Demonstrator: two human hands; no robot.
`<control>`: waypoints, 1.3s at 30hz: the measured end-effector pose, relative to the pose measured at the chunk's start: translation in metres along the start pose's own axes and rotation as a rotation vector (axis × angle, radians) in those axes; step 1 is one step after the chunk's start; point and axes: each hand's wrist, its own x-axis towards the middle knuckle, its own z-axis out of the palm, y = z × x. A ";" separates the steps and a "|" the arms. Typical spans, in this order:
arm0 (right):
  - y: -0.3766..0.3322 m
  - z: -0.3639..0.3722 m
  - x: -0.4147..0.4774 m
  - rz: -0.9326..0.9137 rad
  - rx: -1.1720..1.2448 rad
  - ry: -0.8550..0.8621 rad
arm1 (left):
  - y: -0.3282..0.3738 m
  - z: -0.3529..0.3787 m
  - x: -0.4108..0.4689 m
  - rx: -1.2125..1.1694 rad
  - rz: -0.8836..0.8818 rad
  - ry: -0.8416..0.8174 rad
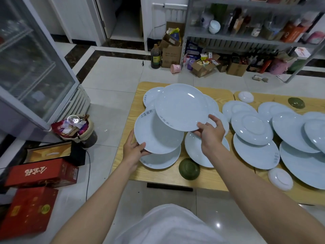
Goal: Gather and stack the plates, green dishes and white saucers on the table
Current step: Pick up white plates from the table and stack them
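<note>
A person reaches over a wooden table [158,175] spread with pale blue plates [251,127]. The right hand [210,132] pinches the rim of an upper plate [182,106], and the left hand [134,150] grips a lower plate [158,136] beneath it. A green dish [189,169] and a white saucer [280,178] sit near the front edge.

Fairly bright, even cool light from overhead. Glare spots on plates [181,106] & floor tiles [218,225]; soft shadows under plates. Heavy wide-angle bend at edges; shelf [246,38] in bg blurry.

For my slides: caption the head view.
Left hand grips the lower plate, right hand the upper plate, above the crowded table.
</note>
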 end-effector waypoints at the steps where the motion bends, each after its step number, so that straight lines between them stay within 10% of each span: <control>1: 0.003 0.000 -0.002 0.000 -0.007 -0.006 | -0.001 -0.002 -0.002 -0.002 -0.003 0.001; 39: 0.098 -0.020 -0.016 0.210 -0.203 0.133 | -0.044 -0.035 0.000 0.163 -0.094 0.081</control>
